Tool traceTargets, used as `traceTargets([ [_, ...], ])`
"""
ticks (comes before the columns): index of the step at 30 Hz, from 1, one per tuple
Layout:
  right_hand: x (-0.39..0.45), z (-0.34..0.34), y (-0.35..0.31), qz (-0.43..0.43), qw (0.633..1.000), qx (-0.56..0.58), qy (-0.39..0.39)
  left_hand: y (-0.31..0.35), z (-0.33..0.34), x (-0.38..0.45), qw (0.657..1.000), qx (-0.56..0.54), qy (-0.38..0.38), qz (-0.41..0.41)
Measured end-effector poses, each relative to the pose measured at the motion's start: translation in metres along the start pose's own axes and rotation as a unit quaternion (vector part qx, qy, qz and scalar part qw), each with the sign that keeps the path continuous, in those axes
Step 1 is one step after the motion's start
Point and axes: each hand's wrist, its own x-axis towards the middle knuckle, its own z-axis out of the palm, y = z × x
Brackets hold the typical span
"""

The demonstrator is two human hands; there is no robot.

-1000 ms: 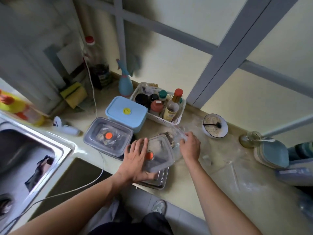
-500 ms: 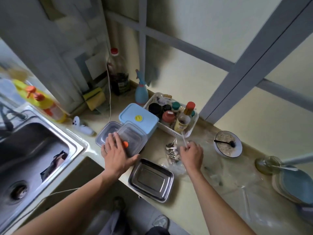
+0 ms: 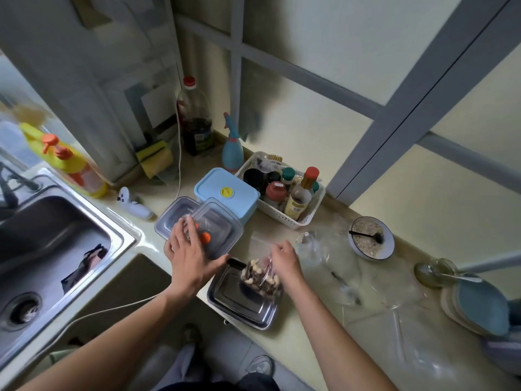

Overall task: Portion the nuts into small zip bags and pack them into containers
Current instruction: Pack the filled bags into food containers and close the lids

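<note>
Nuts in a small clear zip bag hang over a shallow metal tray, which sits at the front edge of a pale tabletop and serves as the landmark for everything else.

Far left of the tray is a steel sink, with a yellow spray bottle behind it. Nearer the tray, to its upper left, two clear plastic lids lie partly stacked on the tabletop, one under the other. The left hand lies flat on the upper lid, fingers straight and spread, beside that lid's orange button; it does not grasp anything. Behind the lids stands a light blue container with its lid on.

Directly above the tray, the right hand pinches the top of the zip bag, so the bag of pale and dark nuts dangles just over the tray's far right corner. Whether the bag's bottom touches the tray cannot be told.

Behind the tray to the right stands a white basket of sauce bottles. Right of the tray, loose clear plastic bags lie crumpled on the tabletop. Farther right is a bowl of pale food with a dark spoon in it, then a stack of blue and white plates at the far edge.
</note>
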Motion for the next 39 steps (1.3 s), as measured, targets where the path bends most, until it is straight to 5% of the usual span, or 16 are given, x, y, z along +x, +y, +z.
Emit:
traceTargets([
  [4, -0.005, 0.031, 0.043, 0.056, 0.996, -0.021, -0.065, -0.002, -0.003, -0.004, 1.000, 0.010, 0.000, 0.014],
  [6, -0.006, 0.038, 0.063, -0.038, 0.981, -0.184, -0.054, -0.003, -0.005, -0.005, 0.999, 0.017, -0.005, 0.040],
  [8, -0.007, 0.046, 0.088, -0.174, 0.911, -0.373, 0.004, -0.003, -0.007, -0.008, 0.998, 0.024, -0.009, 0.063],
  [10, -0.018, 0.051, 0.096, -0.282, 0.859, -0.425, 0.042, -0.003, -0.009, -0.011, 0.997, 0.025, -0.010, 0.077],
  [12, -0.029, 0.053, 0.093, -0.299, 0.838, -0.456, 0.028, -0.003, -0.008, -0.013, 0.996, 0.018, -0.008, 0.089],
  [18, -0.014, 0.044, 0.092, -0.253, 0.864, -0.418, -0.123, -0.004, -0.010, -0.021, 0.975, 0.026, -0.033, 0.219],
  [21, -0.001, 0.026, 0.090, -0.161, 0.950, -0.259, -0.064, 0.000, -0.008, -0.026, 0.948, 0.052, -0.061, 0.308],
  [23, 0.000, 0.013, 0.089, -0.159, 0.973, -0.166, 0.031, 0.002, -0.007, -0.029, 0.937, 0.066, -0.093, 0.330],
  [27, -0.013, -0.006, 0.086, -0.120, 0.976, -0.042, 0.176, 0.005, 0.010, -0.027, 0.900, 0.127, -0.186, 0.373],
  [39, -0.032, 0.019, 0.123, -0.095, 0.971, -0.128, 0.178, 0.028, 0.056, -0.019, 0.843, 0.264, -0.273, 0.380],
])
